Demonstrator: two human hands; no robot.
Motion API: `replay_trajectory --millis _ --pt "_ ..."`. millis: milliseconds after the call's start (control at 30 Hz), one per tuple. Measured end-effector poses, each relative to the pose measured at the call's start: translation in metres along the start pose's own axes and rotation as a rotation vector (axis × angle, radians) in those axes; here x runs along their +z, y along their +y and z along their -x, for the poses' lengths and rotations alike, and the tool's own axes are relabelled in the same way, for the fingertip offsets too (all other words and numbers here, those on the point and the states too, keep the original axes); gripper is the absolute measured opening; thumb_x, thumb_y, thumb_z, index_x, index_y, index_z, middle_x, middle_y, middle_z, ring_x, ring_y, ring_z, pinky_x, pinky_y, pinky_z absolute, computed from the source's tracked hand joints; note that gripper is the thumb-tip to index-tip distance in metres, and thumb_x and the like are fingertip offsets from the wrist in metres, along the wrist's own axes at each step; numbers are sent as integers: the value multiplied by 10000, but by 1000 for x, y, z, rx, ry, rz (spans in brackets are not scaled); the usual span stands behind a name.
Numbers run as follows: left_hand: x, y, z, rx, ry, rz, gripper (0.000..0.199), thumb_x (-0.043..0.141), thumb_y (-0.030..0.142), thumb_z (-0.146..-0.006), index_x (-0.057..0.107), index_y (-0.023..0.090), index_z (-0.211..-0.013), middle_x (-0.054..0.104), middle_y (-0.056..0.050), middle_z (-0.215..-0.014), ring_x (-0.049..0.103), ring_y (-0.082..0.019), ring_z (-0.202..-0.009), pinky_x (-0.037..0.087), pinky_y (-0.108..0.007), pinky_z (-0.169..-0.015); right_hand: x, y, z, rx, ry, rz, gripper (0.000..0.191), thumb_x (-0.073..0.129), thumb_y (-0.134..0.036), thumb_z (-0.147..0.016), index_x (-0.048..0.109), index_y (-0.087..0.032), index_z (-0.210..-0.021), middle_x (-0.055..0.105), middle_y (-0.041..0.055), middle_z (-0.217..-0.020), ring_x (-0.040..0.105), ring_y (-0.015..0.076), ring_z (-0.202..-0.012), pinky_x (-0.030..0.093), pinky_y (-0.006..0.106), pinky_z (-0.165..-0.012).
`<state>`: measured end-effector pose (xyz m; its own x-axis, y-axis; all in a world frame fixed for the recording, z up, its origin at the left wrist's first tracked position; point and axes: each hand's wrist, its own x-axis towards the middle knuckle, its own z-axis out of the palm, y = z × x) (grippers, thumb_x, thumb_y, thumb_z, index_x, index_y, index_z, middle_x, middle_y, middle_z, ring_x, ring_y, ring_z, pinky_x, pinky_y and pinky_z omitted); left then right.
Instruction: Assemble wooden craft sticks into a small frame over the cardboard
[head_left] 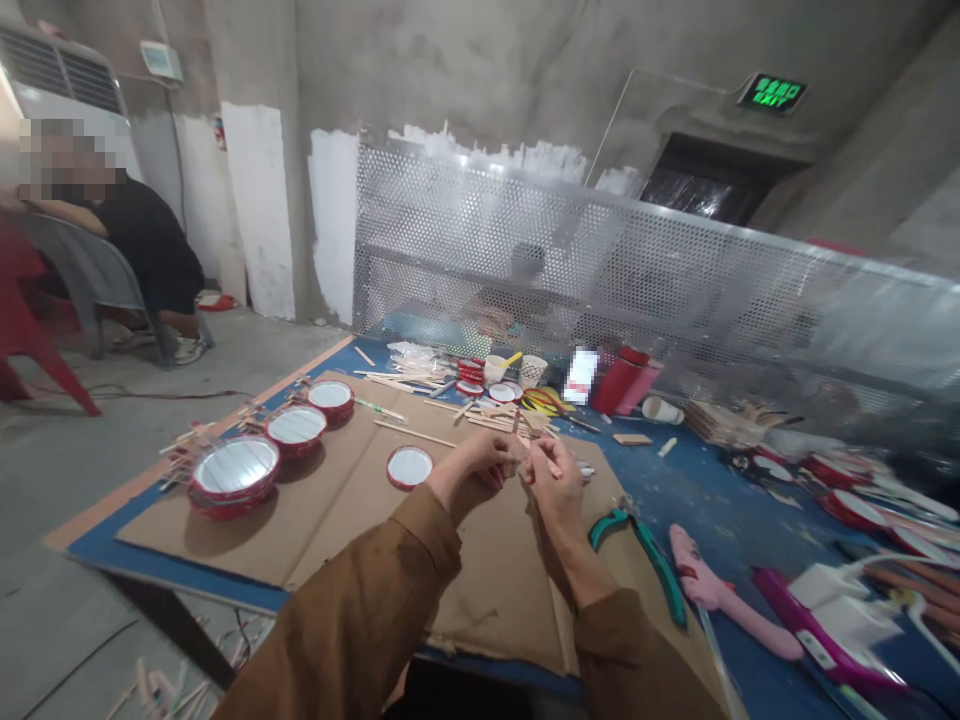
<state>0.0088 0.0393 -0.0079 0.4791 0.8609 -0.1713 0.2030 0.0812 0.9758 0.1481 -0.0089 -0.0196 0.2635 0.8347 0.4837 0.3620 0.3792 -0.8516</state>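
My brown sleeves [352,620] fill the bottom of the view, and my forearms reach out over a cardboard sheet [480,600] laid on a blue-topped table [697,500]. My left hand [472,470] and right hand [555,480] are close together, with the fingers of both pinching a thin wooden craft stick [536,460] above the cardboard; the view is too small to show exactly where each fingertip touches. Just left of my left hand lies a small red-rimmed round mirror [409,467], and three larger ones [236,475] sit in a row farther left. Teal-handled pliers [637,560] lie beside my right hand, with loose sticks [405,380] scattered ahead. Beyond a perforated metal screen [570,260] a figure is blurred, and a seated person [142,240] leans on a chair at the far left.
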Motion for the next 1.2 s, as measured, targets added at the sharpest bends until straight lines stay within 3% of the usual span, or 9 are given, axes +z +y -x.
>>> replay_trajectory --millis 367,733,1200 --pt "2 -5 -5 -25 21 -17 68 619 179 -848 593 132 -806 562 27 -544 550 -104 -430 448 -199 -484 1 -10 -1 23 -38 0 370 604 -583 -818 608 -213 -806 622 -5 -671 519 129 -488 434 256 -477" --pt "2 -11 -8 63 11 19 116 577 146 -861 563 150 -746 540 31 -521 536 -95 -427 412 -174 -455 -1 -10 0 54 -20 13 368 603 -597 -824 598 -229 -836 577 -38 -614 506 133 -483 419 253 -481" --pt "1 6 5 -18 8 -45 157 614 139 -856 555 146 -710 559 25 -539 538 -92 -409 443 -189 -468 -1 -6 -1 68 -24 -25 356 609 -581 -821 604 -226 -847 582 -42 -617 520 132 -474 436 257 -473"
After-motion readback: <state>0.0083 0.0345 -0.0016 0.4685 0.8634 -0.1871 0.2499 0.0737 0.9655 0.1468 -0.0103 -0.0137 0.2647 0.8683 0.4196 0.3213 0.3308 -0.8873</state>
